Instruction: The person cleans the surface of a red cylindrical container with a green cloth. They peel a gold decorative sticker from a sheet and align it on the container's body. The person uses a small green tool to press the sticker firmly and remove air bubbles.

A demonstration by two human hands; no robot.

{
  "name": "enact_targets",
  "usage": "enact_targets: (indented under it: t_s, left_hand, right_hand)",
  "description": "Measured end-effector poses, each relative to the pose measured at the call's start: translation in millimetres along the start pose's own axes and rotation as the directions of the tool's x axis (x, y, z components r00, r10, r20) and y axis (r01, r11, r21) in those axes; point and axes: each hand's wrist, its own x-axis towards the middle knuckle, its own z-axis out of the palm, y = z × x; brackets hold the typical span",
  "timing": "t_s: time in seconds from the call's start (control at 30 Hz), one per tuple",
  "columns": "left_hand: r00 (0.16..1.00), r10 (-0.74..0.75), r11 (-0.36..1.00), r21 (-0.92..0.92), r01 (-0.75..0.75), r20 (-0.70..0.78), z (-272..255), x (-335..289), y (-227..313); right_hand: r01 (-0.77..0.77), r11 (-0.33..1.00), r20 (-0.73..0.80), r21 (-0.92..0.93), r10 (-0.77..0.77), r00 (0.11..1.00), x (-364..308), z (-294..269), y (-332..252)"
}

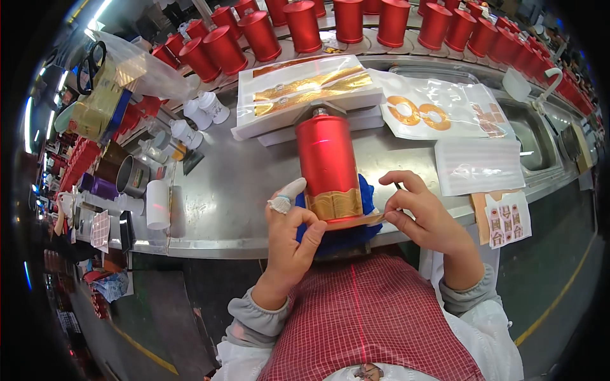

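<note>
A red metallic bottle (pixel 326 152) stands in front of me on a blue cloth or pad (pixel 366 190), with gold patterned film (pixel 335 204) around its lower part. A narrow brownish-gold strip (pixel 356 222) runs across the bottle's base. My left hand (pixel 287 238), its index finger in a white covering, is closed with thumb and fingers at the strip's left end, against the bottle. My right hand (pixel 426 219) pinches the strip's right end, just off the bottle's side. Some thin dark item shows between its fingers; its kind I cannot make out.
Behind the bottle lies a stack of gold-printed sheets (pixel 305 86). White sheets with orange rings (pixel 438 105) and a foam pack (pixel 480 166) lie to the right, near a sink (pixel 537 136). Several red bottles (pixel 303 25) line the conveyor. White cups (pixel 213 106) stand left.
</note>
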Motion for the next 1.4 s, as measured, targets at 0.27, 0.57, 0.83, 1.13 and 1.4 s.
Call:
enact_targets:
  t_s: [0.27,0.57,0.83,1.13,1.4]
  left_hand:
    - [0.958,-0.288,0.805,-0.544,0.237,-0.009,18,-12,-22]
    - [0.965,-0.264,0.856,-0.460,0.233,-0.002,27,-9,-22]
    - [0.977,-0.202,0.876,-0.459,0.150,-0.066,29,-8,-19]
    - [0.976,-0.081,0.936,-0.352,0.006,-0.200,32,-13,-19]
    - [0.967,-0.186,0.929,-0.351,0.116,-0.173,40,-9,-16]
  right_hand:
    - [-0.040,0.999,0.011,0.008,0.040,0.999,-4,0,11]
    - [-0.070,0.997,0.021,0.044,0.069,0.997,-6,-1,15]
    - [-0.068,0.996,0.029,0.060,0.067,0.997,-7,1,21]
    - [-0.088,0.988,0.059,0.130,0.081,0.995,-6,2,24]
    - [-0.065,0.990,0.047,0.128,0.059,0.997,-7,3,28]
